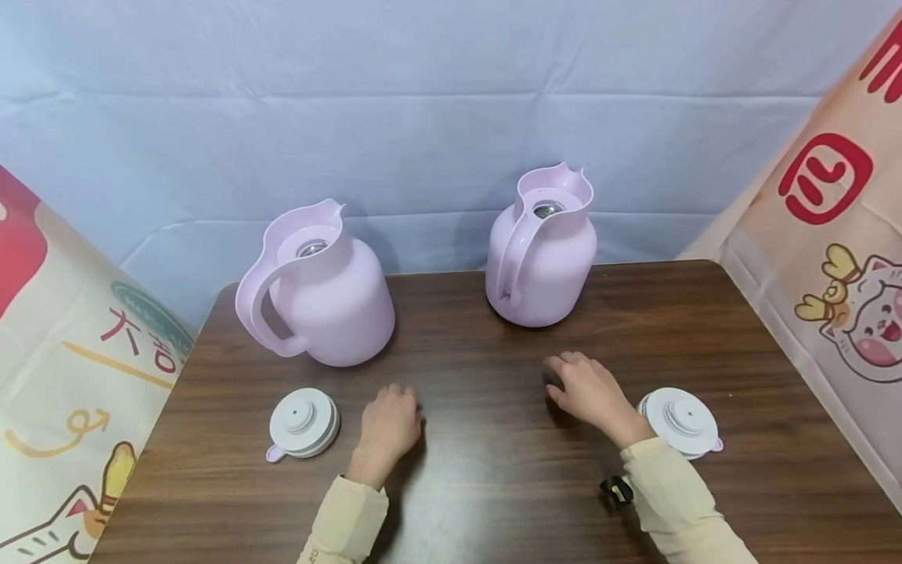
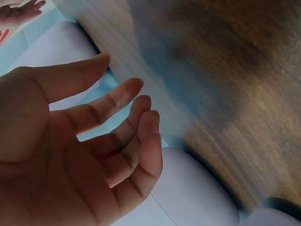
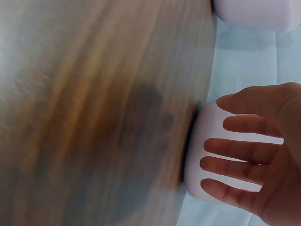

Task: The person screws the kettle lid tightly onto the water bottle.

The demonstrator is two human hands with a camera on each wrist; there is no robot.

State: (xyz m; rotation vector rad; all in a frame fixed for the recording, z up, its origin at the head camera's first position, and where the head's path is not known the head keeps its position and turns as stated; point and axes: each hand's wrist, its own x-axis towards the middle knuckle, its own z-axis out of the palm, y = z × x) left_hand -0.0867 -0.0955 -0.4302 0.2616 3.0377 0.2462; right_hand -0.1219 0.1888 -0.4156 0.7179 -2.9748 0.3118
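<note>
Two lilac thermos jugs stand upright without lids at the back of the table: the left jug [image 1: 338,305] and the right jug [image 1: 546,266]. My left hand [image 1: 391,427] is over the table between the left lid [image 1: 303,423] and the middle, its fingers loosely curled around nothing in the left wrist view [image 2: 94,141]. In front of the right jug hovers my right hand [image 1: 588,388], fingers nearly straight and holding nothing in the right wrist view [image 3: 254,155]. The right lid [image 1: 680,423], white with a lilac tab, lies beside my right wrist.
The brown wooden table [image 1: 479,486] ends at a pale blue cloth backdrop [image 1: 423,141]. Printed cartoon cloths hang at the left [image 1: 77,392] and at the right [image 1: 824,258]. A small black device [image 1: 616,493] is at the right sleeve.
</note>
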